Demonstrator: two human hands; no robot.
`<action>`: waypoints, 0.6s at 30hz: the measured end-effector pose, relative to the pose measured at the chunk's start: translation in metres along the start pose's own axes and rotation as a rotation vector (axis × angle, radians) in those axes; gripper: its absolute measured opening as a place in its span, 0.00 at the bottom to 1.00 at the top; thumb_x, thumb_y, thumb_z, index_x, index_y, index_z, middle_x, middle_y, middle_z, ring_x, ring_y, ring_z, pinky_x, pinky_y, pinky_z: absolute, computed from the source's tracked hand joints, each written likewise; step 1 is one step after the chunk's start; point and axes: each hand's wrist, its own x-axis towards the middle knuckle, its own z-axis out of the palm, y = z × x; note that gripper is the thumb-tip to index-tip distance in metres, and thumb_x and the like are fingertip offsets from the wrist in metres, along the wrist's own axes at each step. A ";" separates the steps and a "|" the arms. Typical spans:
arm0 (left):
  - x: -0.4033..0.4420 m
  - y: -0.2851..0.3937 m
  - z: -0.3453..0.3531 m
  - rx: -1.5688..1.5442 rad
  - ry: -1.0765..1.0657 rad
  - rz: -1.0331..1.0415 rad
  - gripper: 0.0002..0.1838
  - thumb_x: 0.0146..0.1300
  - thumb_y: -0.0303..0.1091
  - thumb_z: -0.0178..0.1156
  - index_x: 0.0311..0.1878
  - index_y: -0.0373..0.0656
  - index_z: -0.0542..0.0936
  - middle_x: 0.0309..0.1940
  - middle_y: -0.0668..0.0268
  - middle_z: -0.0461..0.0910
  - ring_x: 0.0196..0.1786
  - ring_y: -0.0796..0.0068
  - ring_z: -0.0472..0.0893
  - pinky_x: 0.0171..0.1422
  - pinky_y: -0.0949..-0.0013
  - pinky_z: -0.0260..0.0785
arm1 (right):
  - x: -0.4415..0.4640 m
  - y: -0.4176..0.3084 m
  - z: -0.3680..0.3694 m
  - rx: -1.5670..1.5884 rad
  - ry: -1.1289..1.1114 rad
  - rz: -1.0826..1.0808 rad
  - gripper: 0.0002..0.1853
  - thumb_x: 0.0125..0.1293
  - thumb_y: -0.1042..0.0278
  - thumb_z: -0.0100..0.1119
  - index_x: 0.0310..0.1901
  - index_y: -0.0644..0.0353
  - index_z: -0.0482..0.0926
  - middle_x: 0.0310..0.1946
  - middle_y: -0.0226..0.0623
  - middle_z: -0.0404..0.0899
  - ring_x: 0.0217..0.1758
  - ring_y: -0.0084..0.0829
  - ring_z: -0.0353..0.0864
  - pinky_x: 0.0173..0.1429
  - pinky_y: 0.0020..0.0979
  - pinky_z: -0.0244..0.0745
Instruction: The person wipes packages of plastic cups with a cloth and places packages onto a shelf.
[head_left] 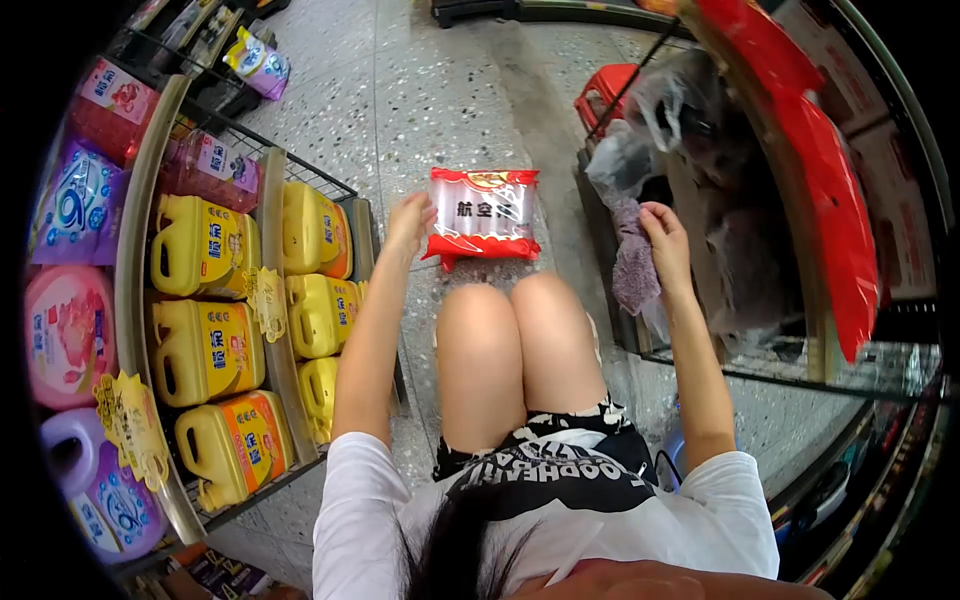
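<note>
My left hand (408, 222) is closed on the left edge of a pack of plastic cups (484, 212), a see-through bag with red ends and black lettering. The pack is in front of my knees, above the speckled floor. On the right, my right hand (668, 242) pinches the top of a fuzzy purple cloth (633, 268). The cloth hangs down beside the edge of the right-hand rack, near some clear plastic bags (625, 160).
To my left, a shelf (140, 230) carries several yellow jugs (205, 245) and pink and purple detergent bottles (70, 335). The wire rack (790, 365) on the right holds bagged goods and a long red package (800, 150). A red item (605, 90) lies beyond it.
</note>
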 end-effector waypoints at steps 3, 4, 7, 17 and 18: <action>0.017 -0.035 -0.028 0.101 0.047 -0.074 0.25 0.68 0.41 0.59 0.63 0.38 0.70 0.57 0.56 0.74 0.54 0.63 0.78 0.59 0.66 0.73 | 0.048 0.054 0.027 -0.032 -0.055 0.104 0.09 0.69 0.66 0.60 0.45 0.63 0.80 0.39 0.25 0.79 0.42 0.17 0.74 0.49 0.21 0.68; 0.022 -0.047 -0.034 0.146 0.054 -0.096 0.27 0.68 0.43 0.60 0.65 0.38 0.69 0.58 0.55 0.74 0.55 0.64 0.78 0.60 0.66 0.71 | 0.061 0.069 0.036 0.002 -0.068 0.185 0.10 0.68 0.67 0.61 0.46 0.63 0.80 0.39 0.26 0.80 0.42 0.17 0.74 0.50 0.21 0.68; 0.048 -0.083 -0.051 0.311 -0.018 -0.046 0.28 0.66 0.44 0.61 0.62 0.34 0.71 0.59 0.53 0.74 0.54 0.68 0.78 0.55 0.67 0.72 | 0.101 0.132 0.055 -0.092 -0.095 0.267 0.12 0.66 0.68 0.60 0.48 0.65 0.80 0.41 0.29 0.81 0.44 0.20 0.77 0.52 0.23 0.70; 0.108 -0.159 -0.069 0.646 0.208 0.032 0.40 0.64 0.54 0.62 0.68 0.30 0.65 0.64 0.45 0.71 0.66 0.58 0.72 0.68 0.64 0.64 | 0.156 0.261 0.105 -0.747 -0.204 0.422 0.26 0.60 0.69 0.53 0.61 0.64 0.75 0.54 0.49 0.81 0.57 0.38 0.80 0.61 0.33 0.71; 0.111 -0.160 -0.070 0.547 0.108 -0.008 0.38 0.65 0.54 0.61 0.66 0.31 0.67 0.61 0.47 0.74 0.62 0.60 0.74 0.65 0.64 0.65 | 0.160 0.270 0.107 -0.772 -0.275 0.407 0.26 0.60 0.70 0.51 0.62 0.63 0.75 0.55 0.50 0.80 0.58 0.40 0.79 0.62 0.34 0.70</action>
